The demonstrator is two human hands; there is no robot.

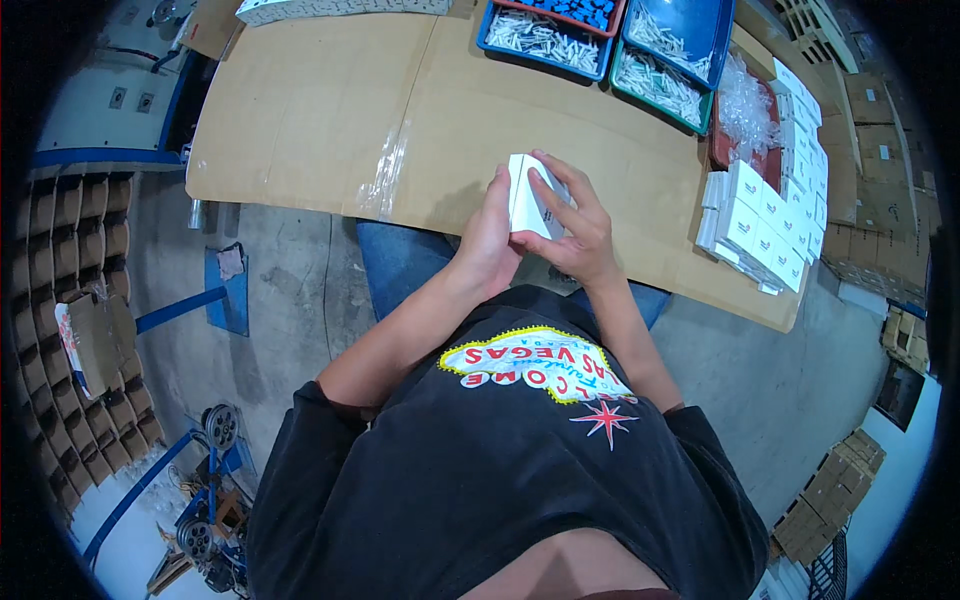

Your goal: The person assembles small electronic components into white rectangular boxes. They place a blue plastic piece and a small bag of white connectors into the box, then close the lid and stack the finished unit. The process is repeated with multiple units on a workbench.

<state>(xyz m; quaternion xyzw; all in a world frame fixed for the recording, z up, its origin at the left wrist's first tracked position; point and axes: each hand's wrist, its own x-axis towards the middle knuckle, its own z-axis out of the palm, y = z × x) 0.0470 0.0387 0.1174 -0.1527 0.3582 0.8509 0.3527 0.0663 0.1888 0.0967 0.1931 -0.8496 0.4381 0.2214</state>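
White small box (527, 195) held upright in both hands above the near edge of the cardboard-covered worktop (320, 110), roughly at centre of view. Left hand (487, 240) closed along the box's left side, thumb up against its edge. Right hand (575, 232) wrapped round the right side and lower corner, fingers (560, 180) spread across the front face. Right of the hands, at the worktop's right edge: rows of matching white boxes (765, 230) standing close together, with flat white pieces stacked just beside them. Behind these, a reddish tray of clear plastic bags (745, 110). Far side: blue and green bins (690, 40) holding small white parts. Left of the worktop, on the floor: brown divided cartons (60, 230). Blue-framed wheeled cart (215, 430) near left.
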